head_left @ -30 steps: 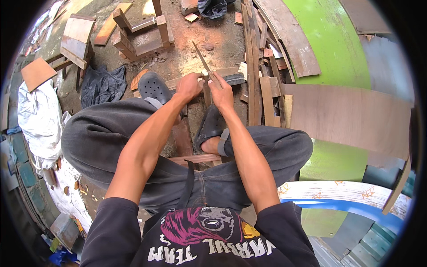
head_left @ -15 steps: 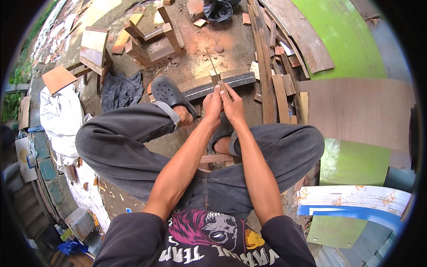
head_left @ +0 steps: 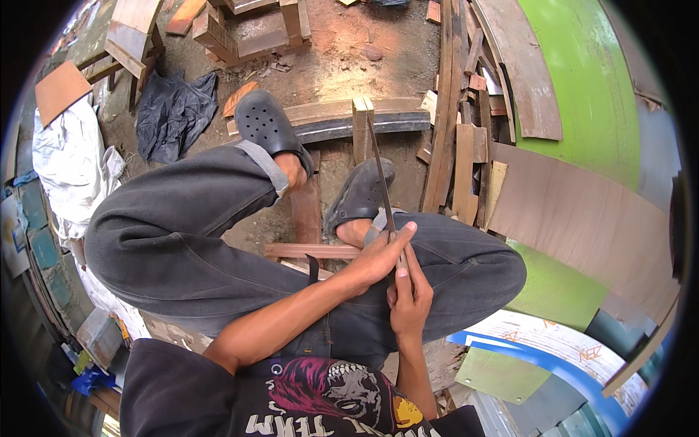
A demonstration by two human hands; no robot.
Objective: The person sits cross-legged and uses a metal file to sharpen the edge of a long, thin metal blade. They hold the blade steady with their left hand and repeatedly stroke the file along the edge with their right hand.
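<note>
A long, thin, dark blade (head_left: 384,175), seen almost edge-on, slants up and away from my hands above my right shoe. My right hand (head_left: 411,298) is closed round its lower end, where the handle is mostly hidden by fingers. My left hand (head_left: 380,258) is closed about the base of the blade, just above the right. The kind of tool is hard to tell at this angle. Beyond my right shoe (head_left: 362,191), a short wooden piece (head_left: 362,135) stands against a long beam (head_left: 320,131) with a dark front face.
My left shoe (head_left: 269,124) is beside the beam. Wooden frames (head_left: 251,44) lie at the far left, near a black plastic bag (head_left: 175,109) and white cloth (head_left: 69,160). Long planks (head_left: 445,109) and green sheets (head_left: 582,87) lie at right. A reddish strip (head_left: 313,250) crosses below.
Both hands have drawn back toward my body and to the right, bringing the blade away from the wooden piece. The view has shifted too.
</note>
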